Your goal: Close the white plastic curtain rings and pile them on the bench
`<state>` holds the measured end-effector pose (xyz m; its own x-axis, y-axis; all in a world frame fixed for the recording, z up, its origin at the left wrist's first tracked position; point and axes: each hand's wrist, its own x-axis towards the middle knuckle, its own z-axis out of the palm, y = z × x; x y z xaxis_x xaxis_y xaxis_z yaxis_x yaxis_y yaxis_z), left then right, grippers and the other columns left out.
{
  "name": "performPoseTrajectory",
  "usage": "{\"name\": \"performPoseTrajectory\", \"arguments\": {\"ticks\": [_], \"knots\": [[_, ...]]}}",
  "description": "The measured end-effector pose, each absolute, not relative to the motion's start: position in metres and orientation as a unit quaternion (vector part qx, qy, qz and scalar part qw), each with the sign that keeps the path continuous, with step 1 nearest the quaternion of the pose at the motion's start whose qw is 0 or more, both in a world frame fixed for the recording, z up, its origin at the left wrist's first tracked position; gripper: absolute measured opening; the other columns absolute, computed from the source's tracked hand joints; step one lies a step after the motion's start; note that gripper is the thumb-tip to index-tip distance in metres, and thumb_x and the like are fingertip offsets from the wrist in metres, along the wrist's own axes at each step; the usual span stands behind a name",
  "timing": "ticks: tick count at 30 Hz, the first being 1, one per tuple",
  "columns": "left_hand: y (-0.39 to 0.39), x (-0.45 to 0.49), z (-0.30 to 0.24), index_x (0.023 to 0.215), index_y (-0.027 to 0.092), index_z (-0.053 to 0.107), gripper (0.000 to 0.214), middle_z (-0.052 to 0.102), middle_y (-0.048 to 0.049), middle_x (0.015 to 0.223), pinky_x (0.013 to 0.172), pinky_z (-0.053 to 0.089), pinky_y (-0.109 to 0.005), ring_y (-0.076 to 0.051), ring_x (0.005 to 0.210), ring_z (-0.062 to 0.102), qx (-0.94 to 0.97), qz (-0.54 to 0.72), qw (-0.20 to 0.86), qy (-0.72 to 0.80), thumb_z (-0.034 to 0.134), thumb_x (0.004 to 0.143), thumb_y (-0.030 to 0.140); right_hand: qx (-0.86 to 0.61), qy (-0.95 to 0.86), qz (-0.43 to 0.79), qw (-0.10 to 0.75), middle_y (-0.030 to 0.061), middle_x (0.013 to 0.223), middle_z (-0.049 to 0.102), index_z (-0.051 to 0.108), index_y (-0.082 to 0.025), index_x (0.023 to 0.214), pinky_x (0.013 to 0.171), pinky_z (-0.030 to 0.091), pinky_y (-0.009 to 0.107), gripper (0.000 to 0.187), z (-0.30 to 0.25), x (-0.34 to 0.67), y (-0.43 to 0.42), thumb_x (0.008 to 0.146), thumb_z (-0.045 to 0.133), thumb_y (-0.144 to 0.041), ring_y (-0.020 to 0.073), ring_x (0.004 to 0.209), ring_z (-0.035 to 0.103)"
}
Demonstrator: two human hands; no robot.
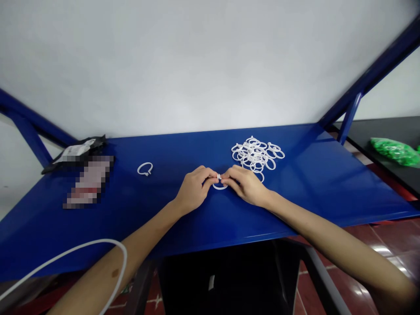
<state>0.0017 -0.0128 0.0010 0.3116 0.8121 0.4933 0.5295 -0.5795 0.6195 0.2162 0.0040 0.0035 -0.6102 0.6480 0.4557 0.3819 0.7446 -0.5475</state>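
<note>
Between my two hands is a white plastic ring [220, 187] with a small clasp at its top, like a shower curtain ring. My left hand [197, 187] pinches one side of the clasp between thumb and fingers. From the other side, my right hand [244, 183] pinches it the same way, and the fingertips nearly meet. Whether the clasp is fastened I cannot tell. Just beyond my right hand lies a pile of similar white rings [256, 154]. One separate ring [145, 169], with its ends apart, rests on the table to the left of my left hand.
The blue table [183, 151] meets a pale wall. At its left lie a black plastic package [77, 151] and a blurred-out flat item [90, 181]. A white cable [88, 242] loops across my left forearm. A green bag [395, 151] sits on a dark surface at right.
</note>
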Motion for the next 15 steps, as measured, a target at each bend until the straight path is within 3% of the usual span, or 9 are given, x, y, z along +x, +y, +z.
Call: {"name": "performPoseTrajectory", "arguments": {"ticks": [6, 9, 15], "knots": [[-0.014, 0.004, -0.003, 0.085, 0.019, 0.062, 0.017, 0.068, -0.001, 0.077, 0.072, 0.052, -0.027, -0.015, 0.075, 0.061, 0.849, 0.399, 0.059, 0.341, 0.054, 0.099, 0.013, -0.264, -0.927, 0.018, 0.266, 0.0058, 0.074, 0.063, 0.062, -0.017, 0.086, 0.06, 0.039, 0.031, 0.034, 0.005, 0.214, -0.001, 0.108, 0.038, -0.026, 0.0179, 0.069, 0.05], [-0.01, 0.002, 0.005, 0.093, 0.019, 0.064, 0.01, 0.071, -0.0019, 0.085, 0.077, 0.053, -0.028, -0.016, 0.081, 0.063, 0.855, 0.39, 0.065, 0.337, 0.057, 0.1, 0.02, -0.263, -0.923, -0.013, 0.28, 0.0069, 0.079, 0.067, 0.065, -0.016, 0.095, 0.065, 0.043, 0.031, 0.028, 0.014, 0.217, 0.003, 0.107, 0.043, -0.026, 0.0186, 0.073, 0.054], [0.014, -0.036, 0.027, 0.114, 0.019, 0.067, 0.025, 0.073, -0.0094, 0.104, 0.092, 0.051, -0.043, -0.027, 0.102, 0.064, 0.784, 0.297, -0.035, 0.544, 0.053, 0.1, 0.033, -0.495, -0.797, -0.097, 0.331, 0.0113, 0.092, 0.07, 0.07, -0.019, 0.105, 0.073, 0.049, 0.036, 0.026, 0.034, 0.271, 0.036, 0.103, 0.046, -0.031, 0.0249, 0.088, 0.06]]}}
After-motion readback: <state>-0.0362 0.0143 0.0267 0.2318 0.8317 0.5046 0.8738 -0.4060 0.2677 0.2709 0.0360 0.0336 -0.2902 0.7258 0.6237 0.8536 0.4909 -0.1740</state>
